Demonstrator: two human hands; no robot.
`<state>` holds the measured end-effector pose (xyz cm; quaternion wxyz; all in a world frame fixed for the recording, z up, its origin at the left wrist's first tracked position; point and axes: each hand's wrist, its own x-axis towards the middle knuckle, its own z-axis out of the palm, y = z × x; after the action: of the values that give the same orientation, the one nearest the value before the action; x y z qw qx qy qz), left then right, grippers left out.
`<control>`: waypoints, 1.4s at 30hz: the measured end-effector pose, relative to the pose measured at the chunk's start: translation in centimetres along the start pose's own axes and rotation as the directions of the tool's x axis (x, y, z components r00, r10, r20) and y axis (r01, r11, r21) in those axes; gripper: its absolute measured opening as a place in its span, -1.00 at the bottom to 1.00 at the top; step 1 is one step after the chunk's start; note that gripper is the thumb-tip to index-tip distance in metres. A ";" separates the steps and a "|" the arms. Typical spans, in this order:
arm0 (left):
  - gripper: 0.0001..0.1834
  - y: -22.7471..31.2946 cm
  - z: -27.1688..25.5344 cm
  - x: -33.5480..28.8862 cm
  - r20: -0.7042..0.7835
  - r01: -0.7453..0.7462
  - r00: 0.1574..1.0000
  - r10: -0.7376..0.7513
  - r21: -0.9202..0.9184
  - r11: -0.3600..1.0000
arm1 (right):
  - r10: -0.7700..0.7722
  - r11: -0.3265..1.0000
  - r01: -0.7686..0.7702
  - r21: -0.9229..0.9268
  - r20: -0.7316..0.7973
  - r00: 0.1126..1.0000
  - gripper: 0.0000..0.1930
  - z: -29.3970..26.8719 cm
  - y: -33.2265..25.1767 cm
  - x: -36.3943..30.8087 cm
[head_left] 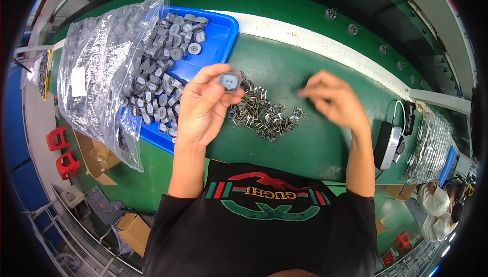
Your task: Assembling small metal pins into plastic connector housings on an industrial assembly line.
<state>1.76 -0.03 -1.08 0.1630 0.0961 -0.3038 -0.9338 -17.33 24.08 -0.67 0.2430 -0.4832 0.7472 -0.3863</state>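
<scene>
I have two hands in view, one left hand (201, 106) and one right hand (333, 99), over one worktop (305, 150). I count one grey piece (229, 82) in the left fingers. One blue tray (217, 53) and one clear bag (94, 106) carry many dozens of grey pieces (176, 53), overlapping too much for me to count exactly. One white label (78, 82) shows on the bag. I see one heap of metal pieces (258, 110), dozens at least but tangled beyond counting, and at least six separate metal pieces (353, 29) along the far strip. At left, I make out two red stools (67, 164) and two cardboard boxes (133, 233).
</scene>
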 end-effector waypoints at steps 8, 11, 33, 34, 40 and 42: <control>-0.56 -1.0 1.8 1.6 0.107 0.169 0.982 -0.157 -0.107 0.980 | -0.052 0.948 0.008 -0.317 -0.129 0.990 -0.79 2.4 0.0 -3.6; -0.58 -1.2 2.2 1.4 0.131 0.178 0.978 -0.161 -0.135 0.975 | -0.019 0.918 -0.063 -0.392 -0.201 0.979 -0.80 3.2 -0.7 -3.6; -0.63 -3.2 4.1 0.8 0.072 0.160 0.980 -0.186 0.274 0.948 | -0.294 0.945 0.183 -0.270 -0.461 0.838 -0.84 1.7 -8.6 1.3; -0.63 -3.2 4.2 0.7 0.066 0.161 0.981 -0.185 0.273 0.949 | -0.301 0.942 0.186 -0.279 -0.463 0.834 -0.84 1.9 -8.6 1.4; -0.64 -3.5 3.8 0.9 0.042 0.174 0.981 -0.189 0.233 0.957 | -0.326 0.916 0.143 -0.376 -0.488 0.810 -0.83 3.1 -8.0 2.0; -0.64 -3.7 3.7 1.0 0.015 0.158 0.986 -0.166 0.221 0.962 | -0.303 0.927 0.122 -0.353 -0.518 0.800 -0.82 3.9 -7.5 2.4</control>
<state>-1.13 4.34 -0.42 0.0694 0.1224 -0.3985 -0.9063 -11.39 18.81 3.19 -0.1106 -0.4604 0.7756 -0.4174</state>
